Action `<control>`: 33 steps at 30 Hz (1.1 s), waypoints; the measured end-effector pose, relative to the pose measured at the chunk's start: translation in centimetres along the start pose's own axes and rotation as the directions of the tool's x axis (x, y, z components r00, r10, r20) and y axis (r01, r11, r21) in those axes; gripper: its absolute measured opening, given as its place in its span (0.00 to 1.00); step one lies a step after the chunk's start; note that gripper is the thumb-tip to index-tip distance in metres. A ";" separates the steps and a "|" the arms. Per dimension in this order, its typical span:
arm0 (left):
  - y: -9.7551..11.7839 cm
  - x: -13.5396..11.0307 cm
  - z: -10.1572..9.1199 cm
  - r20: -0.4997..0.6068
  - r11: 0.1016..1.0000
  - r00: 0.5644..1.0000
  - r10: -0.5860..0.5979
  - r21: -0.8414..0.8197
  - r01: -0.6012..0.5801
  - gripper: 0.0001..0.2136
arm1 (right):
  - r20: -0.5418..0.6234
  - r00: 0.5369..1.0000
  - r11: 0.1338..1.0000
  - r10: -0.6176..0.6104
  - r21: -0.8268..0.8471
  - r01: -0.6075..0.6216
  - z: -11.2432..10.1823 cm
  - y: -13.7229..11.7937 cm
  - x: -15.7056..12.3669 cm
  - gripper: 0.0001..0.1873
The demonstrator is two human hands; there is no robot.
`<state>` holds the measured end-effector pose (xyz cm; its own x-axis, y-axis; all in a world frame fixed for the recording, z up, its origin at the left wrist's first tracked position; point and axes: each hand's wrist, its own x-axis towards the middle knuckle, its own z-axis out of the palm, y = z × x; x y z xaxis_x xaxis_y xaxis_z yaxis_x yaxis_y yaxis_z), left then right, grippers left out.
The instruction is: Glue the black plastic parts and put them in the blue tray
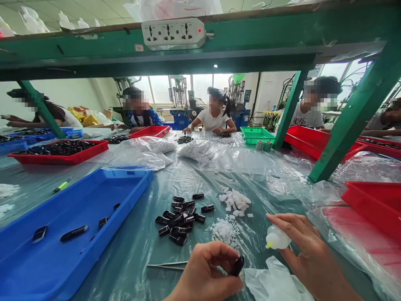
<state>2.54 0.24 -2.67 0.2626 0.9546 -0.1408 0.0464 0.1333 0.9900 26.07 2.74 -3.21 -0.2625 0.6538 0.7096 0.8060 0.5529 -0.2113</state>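
Note:
Pinched between the thumb and fingers of my left hand [208,271] is a small glossy black plastic part [238,266]. My right hand [308,246] grips a small white squeeze bottle [278,238], its yellow tip pointing left and down. Ahead of my left hand lies a heap of similar black parts [180,219]. Between the hands and slightly farther off sit a pile of tiny white pieces [226,231] and a pile of larger white pieces [235,201]. Tweezers [167,265] lie left of my left hand, partly hidden by it. A crumpled white cloth or sheet [275,280] rests below the bottle.
A blue tray [40,267] with several black parts stands at left. Red trays [369,209] are at right, with green shelf posts [347,113] rising nearby. Clear plastic bags [200,150] lie farther back. Several people work across the table. A power strip [173,34] hangs overhead.

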 end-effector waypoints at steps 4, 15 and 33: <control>0.0 -0.2 0.1 0.006 0.995 0.999 0.036 0.094 -0.036 0.13 | -0.015 0.992 0.982 -0.128 -0.145 0.125 -0.2 -0.7 0.1 0.29; 1.4 -0.6 0.3 0.006 0.979 0.997 0.074 0.188 -0.074 0.11 | -0.084 0.987 0.985 -0.138 -0.114 0.128 -0.5 -2.0 0.5 0.30; 1.3 -0.8 0.8 0.007 0.943 0.997 0.073 0.324 -0.072 0.10 | -0.064 0.989 0.980 -0.130 -0.162 0.119 -0.7 -2.7 0.1 0.22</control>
<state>3.11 -0.59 -1.22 0.2722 0.9598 -0.0681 0.3371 -0.0288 0.9410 24.23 0.95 -2.12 -0.3309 0.5420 0.7725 0.8442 0.5358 -0.0143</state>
